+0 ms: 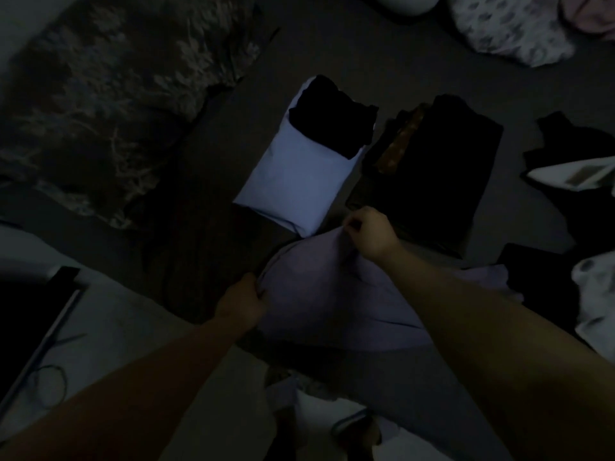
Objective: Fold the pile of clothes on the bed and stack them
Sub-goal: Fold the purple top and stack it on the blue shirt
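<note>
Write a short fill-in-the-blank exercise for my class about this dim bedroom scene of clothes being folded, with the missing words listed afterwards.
1. Both hands grip the loose pale lilac garment; the left hand holds its ____ edge.
2. A folded black garment lies on top of the folded ____ garment.
3. The right hand ____ the lilac cloth between finger and thumb.

Missing words: left; light blue; pinches

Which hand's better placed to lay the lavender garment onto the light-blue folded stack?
Right, probably. The right hand pinches the lavender garment just beside the light-blue folded stack; the left hand grips its nearer edge, farther away.
</note>
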